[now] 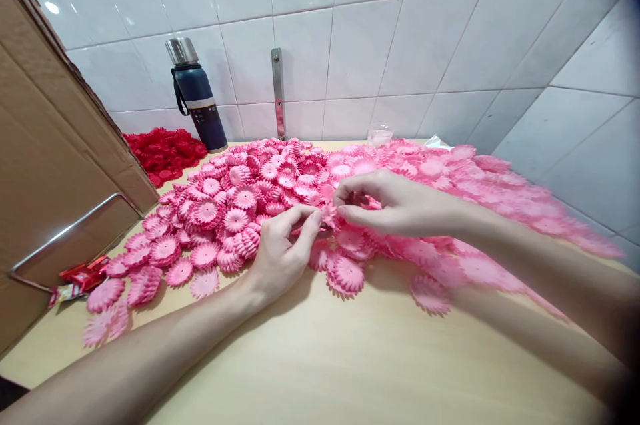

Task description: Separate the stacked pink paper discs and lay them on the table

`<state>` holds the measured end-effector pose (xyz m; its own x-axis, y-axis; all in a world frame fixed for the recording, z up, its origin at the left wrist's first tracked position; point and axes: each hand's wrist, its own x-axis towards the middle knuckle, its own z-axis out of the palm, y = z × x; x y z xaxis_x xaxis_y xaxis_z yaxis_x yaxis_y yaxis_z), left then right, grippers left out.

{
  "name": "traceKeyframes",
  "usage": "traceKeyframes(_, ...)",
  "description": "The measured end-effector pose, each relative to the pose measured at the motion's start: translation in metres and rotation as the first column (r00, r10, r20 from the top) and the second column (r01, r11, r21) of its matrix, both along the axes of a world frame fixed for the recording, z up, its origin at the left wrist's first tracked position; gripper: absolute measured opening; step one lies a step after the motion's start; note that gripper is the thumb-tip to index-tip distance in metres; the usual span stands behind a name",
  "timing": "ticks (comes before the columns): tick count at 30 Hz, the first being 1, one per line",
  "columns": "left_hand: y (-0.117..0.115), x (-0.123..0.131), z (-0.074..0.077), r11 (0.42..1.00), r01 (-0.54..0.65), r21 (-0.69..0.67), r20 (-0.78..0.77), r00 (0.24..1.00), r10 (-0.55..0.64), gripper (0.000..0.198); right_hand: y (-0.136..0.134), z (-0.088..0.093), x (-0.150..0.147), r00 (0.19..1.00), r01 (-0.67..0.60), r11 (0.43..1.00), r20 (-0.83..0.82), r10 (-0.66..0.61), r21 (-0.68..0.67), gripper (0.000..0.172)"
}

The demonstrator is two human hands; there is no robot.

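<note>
Pink discs (205,211) heaped | behind: 1 bottle (200,95), 1 bracket (278,91) | left: cardboard (60,138)

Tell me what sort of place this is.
Likely a worktable against a tiled wall; home or workshop, I cannot tell. Pink flower-shaped pieces lie heaped on it, with a red pile and a navy flask behind.

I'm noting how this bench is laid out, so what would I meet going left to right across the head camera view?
Brown cardboard, pile of red pieces, dark blue bottle, left hand, pink piece at its fingertips, right hand, small white scrap at the back.
</note>
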<state>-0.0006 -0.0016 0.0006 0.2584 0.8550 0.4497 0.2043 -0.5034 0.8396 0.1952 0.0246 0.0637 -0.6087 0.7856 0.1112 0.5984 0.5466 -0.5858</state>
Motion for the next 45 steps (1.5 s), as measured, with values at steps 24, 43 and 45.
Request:
traceKeyframes(24,0.000,0.001,0.001,0.995,0.013,-0.094,0.133,0.991,0.000,0.023,-0.004,0.001,-0.002,0.975,0.001,0.999,-0.220,0.011,0.054,0.018)
traceKeyframes(43,-0.001,0.000,-0.001,0.999,0.015,-0.039,0.101,0.995,-0.011,0.023,-0.003,-0.003,-0.004,0.941,-0.117,0.985,-0.333,0.068,-0.131,0.033)
traceKeyframes(45,-0.001,0.001,-0.001,0.999,-0.004,-0.033,0.093,0.996,0.007,0.026,-0.003,-0.003,-0.005,0.938,-0.122,0.984,-0.339,0.072,-0.127,0.031)
